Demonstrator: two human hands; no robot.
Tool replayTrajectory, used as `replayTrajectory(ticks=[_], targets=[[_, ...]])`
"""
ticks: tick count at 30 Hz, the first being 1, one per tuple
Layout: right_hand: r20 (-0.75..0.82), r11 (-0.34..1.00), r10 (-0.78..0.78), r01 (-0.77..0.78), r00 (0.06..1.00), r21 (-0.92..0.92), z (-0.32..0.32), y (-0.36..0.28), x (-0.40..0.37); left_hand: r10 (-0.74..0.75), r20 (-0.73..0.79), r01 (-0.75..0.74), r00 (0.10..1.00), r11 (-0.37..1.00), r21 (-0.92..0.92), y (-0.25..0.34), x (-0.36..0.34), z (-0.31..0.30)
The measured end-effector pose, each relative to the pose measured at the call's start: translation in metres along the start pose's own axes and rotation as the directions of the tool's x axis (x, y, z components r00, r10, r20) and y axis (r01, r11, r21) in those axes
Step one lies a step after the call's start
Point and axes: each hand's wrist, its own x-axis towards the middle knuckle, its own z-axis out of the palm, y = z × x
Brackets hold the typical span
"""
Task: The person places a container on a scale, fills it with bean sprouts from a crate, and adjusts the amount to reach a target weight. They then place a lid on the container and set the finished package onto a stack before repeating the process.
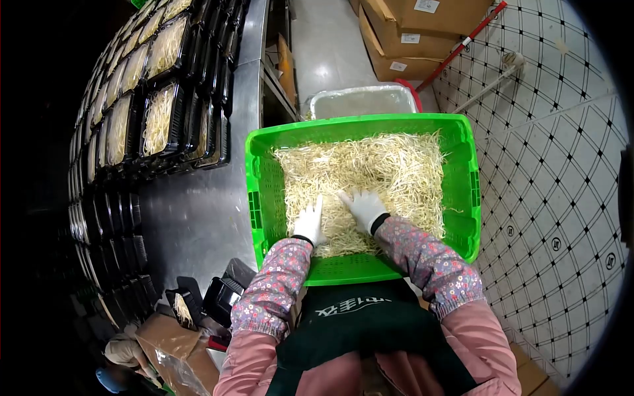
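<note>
A green plastic basket (363,122) stands in front of me, filled with pale bean sprouts (409,162). My left hand (309,223), in a white glove, rests on the sprouts at the basket's near left, its fingers apart. Close to its right, my right hand (363,208), also gloved in white, lies on the sprouts with fingers spread. Neither hand holds anything that I can make out. The fingertips of both point toward the middle of the heap.
Left of the basket is a steel table (191,218) with stacked black trays of sprouts (158,119). Beyond the basket sits a grey tub (363,102). Cardboard boxes (409,39) stand at the back. Another person (125,350) is at the lower left.
</note>
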Motion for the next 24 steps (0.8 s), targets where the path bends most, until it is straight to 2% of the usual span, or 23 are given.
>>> replayTrajectory(ticks=[2,3,5,6,8,9,10,12,14,15,16,18,20,21,22,24], targets=[[0.095,0.991,-0.014,0.001,0.995,0.132,0.003,0.011,0.015,-0.072,0.076,0.079,0.994,0.993,-0.084,-0.011,0.011,0.016],[-0.018,0.992,-0.014,0.016,1.0,0.124,0.005,0.015,0.014,-0.029,0.054,0.035,0.998,0.992,-0.12,-0.015,0.007,0.012],[-0.009,0.978,-0.057,0.057,0.998,0.2,-0.005,0.028,0.011,0.061,0.015,-0.057,0.998,0.981,-0.187,-0.019,-0.009,-0.003],[-0.002,0.968,-0.079,0.077,0.997,0.237,-0.015,0.034,0.008,0.106,-0.137,-0.127,0.985,0.979,-0.158,-0.021,-0.021,-0.002],[-0.035,0.962,0.04,-0.029,0.999,0.27,-0.034,0.052,0.002,0.211,-0.184,-0.238,0.96,0.962,-0.137,-0.029,-0.041,-0.017],[-0.092,0.953,0.088,-0.057,0.992,0.299,-0.042,0.063,0.0,0.21,-0.177,-0.229,0.962,0.969,-0.096,-0.031,-0.051,-0.026],[-0.146,0.94,0.139,-0.084,0.979,0.33,-0.055,0.07,-0.005,0.279,-0.199,-0.292,0.939,0.956,-0.038,-0.039,-0.055,-0.024],[-0.26,0.94,0.117,-0.023,0.958,0.339,-0.077,0.06,-0.006,0.412,-0.131,-0.41,0.902,0.911,0.041,-0.044,-0.052,-0.015],[-0.342,0.951,0.067,0.044,0.937,0.306,-0.085,0.035,0.002,0.453,-0.148,-0.449,0.879,0.892,0.056,-0.016,-0.059,-0.035],[-0.234,0.949,0.038,0.039,0.971,0.313,-0.079,0.02,0.012,0.472,-0.158,-0.468,0.867,0.881,0.067,-0.002,-0.061,-0.042],[-0.125,0.946,0.008,0.033,0.992,0.322,-0.066,0.006,0.022,0.472,-0.104,-0.457,0.875,0.878,0.14,0.003,-0.061,-0.041],[0.039,0.998,-0.049,0.047,0.998,0.045,-0.043,-0.014,0.028,0.468,-0.094,-0.471,0.879,0.882,-0.007,-0.001,-0.056,-0.039],[0.033,0.996,-0.04,0.037,0.999,0.08,-0.008,-0.007,0.032,0.413,-0.217,-0.447,0.885,0.883,-0.141,-0.019,-0.04,-0.031],[0.043,0.995,-0.026,0.021,0.999,0.101,-0.027,-0.003,0.019,0.39,-0.328,-0.456,0.861,0.876,-0.157,-0.016,-0.036,-0.049],[0.055,0.993,-0.012,0.005,0.998,0.122,-0.04,0.001,0.011,0.353,-0.329,-0.42,0.876,0.894,-0.16,-0.019,-0.023,-0.051],[0.164,0.992,0.016,-0.036,0.986,0.121,-0.041,0.01,0.011,0.318,-0.268,-0.33,0.909,0.944,-0.001,-0.013,0.0,-0.05]])
